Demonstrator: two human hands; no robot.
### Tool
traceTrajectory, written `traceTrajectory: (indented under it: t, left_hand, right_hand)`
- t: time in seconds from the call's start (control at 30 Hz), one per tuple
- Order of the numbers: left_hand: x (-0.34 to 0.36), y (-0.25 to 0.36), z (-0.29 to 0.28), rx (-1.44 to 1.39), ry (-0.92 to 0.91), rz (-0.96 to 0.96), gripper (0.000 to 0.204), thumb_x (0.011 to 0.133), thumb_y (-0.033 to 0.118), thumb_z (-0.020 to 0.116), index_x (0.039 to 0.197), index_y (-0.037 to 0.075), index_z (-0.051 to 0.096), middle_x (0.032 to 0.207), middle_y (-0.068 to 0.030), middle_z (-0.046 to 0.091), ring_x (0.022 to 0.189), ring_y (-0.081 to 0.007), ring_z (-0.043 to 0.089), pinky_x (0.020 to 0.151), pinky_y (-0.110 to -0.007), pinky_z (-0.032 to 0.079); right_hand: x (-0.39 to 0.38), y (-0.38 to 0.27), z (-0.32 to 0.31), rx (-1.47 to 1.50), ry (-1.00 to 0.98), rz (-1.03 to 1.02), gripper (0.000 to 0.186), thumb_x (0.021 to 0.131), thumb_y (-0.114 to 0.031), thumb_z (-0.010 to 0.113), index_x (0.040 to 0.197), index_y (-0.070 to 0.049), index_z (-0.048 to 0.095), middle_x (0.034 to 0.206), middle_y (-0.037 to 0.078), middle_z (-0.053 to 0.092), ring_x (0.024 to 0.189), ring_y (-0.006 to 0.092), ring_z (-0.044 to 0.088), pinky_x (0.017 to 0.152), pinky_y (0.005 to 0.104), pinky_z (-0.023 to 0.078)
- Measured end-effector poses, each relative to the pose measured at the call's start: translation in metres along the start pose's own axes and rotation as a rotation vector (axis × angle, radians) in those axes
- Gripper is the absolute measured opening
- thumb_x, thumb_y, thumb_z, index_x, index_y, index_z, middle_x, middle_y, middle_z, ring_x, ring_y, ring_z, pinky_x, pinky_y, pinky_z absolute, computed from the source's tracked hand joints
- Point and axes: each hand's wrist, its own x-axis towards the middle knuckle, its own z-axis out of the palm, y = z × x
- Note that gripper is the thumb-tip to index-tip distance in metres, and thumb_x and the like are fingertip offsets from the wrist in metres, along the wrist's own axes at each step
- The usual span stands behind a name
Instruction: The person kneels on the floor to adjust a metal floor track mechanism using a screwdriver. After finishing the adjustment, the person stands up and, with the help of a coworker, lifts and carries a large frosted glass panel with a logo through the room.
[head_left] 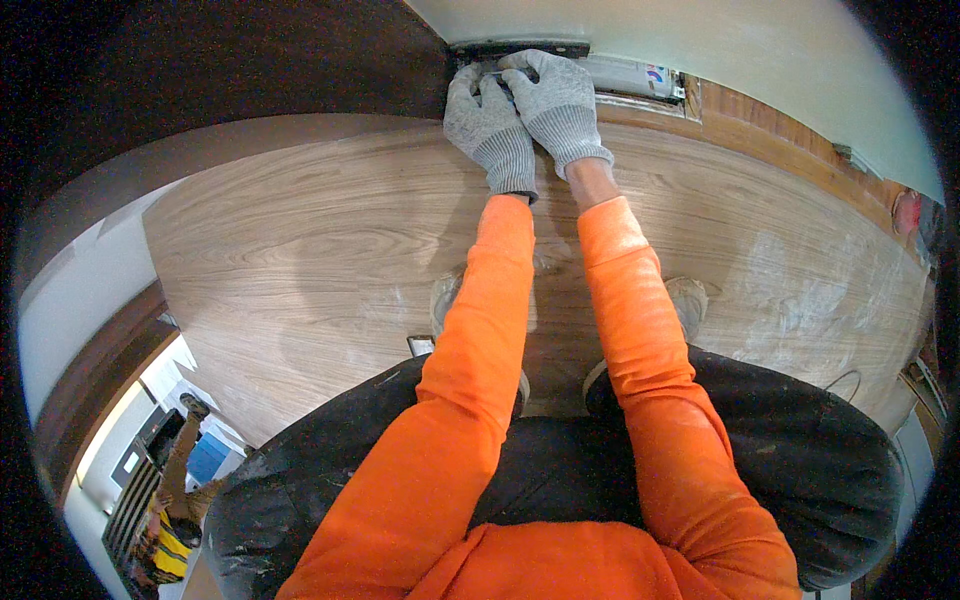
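Both hands wear grey knitted gloves and meet at the far edge of the wood-grain floor. My left hand (485, 122) has its fingers bent inward beside the dark panel's corner. My right hand (557, 105) presses close against it, fingertips curled toward the left hand. Whatever lies between the fingertips is too small or hidden to name. Just behind them, a black strip (545, 48) runs along the foot of the pale wall. To the right of my right hand, a long silver-grey housing (630, 77) with a coloured label sits in a recess, partly covered by the hand.
A dark brown panel (250, 60) rises at the left, and a pale wall (720, 40) stands ahead. Wooden trim (770, 125) edges the floor (350, 230), which has white dusty smears. A small object (421, 345) lies near my left knee. Assorted items (205, 455) fill the lower left.
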Motion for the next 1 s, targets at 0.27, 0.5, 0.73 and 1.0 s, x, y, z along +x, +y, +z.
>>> traceTrajectory:
  t: [0.27, 0.5, 0.73, 1.0]
  left_hand:
    - [0.004, -0.001, 0.001, 0.020, -0.022, -0.045, 0.024, 0.089, 0.011, 0.060, 0.105, -0.003, 0.071, 0.103, -0.0171, 0.075, 0.091, -0.0305, 0.072, 0.085, -0.038, 0.055]
    - [0.004, -0.009, 0.006, 0.030, 0.016, 0.086, 0.024, 0.090, 0.020, 0.063, 0.103, 0.001, 0.071, 0.100, -0.0166, 0.074, 0.089, -0.0324, 0.072, 0.079, -0.041, 0.056]
    - [0.009, -0.015, 0.009, 0.170, -0.042, 0.062, 0.030, 0.093, 0.031, 0.063, 0.101, 0.003, 0.070, 0.094, -0.0178, 0.073, 0.084, -0.0355, 0.070, 0.072, -0.045, 0.053]
    - [0.017, -0.011, 0.020, 0.289, -0.029, -0.153, 0.039, 0.098, 0.032, 0.059, 0.083, -0.004, 0.068, 0.083, -0.0239, 0.070, 0.078, -0.0395, 0.069, 0.069, -0.046, 0.052]
  right_hand:
    - [-0.001, 0.000, 0.005, -0.028, 0.080, -0.041, 0.024, 0.090, -0.030, 0.061, 0.100, -0.013, 0.076, 0.099, 0.013, 0.073, 0.098, 0.0353, 0.067, 0.090, 0.0474, 0.051]
    - [-0.001, -0.009, 0.001, 0.009, 0.103, -0.025, 0.024, 0.090, -0.026, 0.064, 0.102, -0.010, 0.077, 0.100, 0.014, 0.074, 0.094, 0.0343, 0.070, 0.087, 0.0428, 0.054]
    - [0.008, -0.035, -0.004, -0.027, 0.055, -0.132, 0.025, 0.091, -0.027, 0.064, 0.105, -0.011, 0.076, 0.102, 0.015, 0.074, 0.095, 0.0343, 0.070, 0.087, 0.0431, 0.054]
    - [0.007, -0.027, -0.028, 0.036, 0.070, -0.138, 0.031, 0.092, -0.037, 0.062, 0.104, -0.011, 0.076, 0.102, 0.013, 0.074, 0.096, 0.0352, 0.069, 0.088, 0.0453, 0.053]
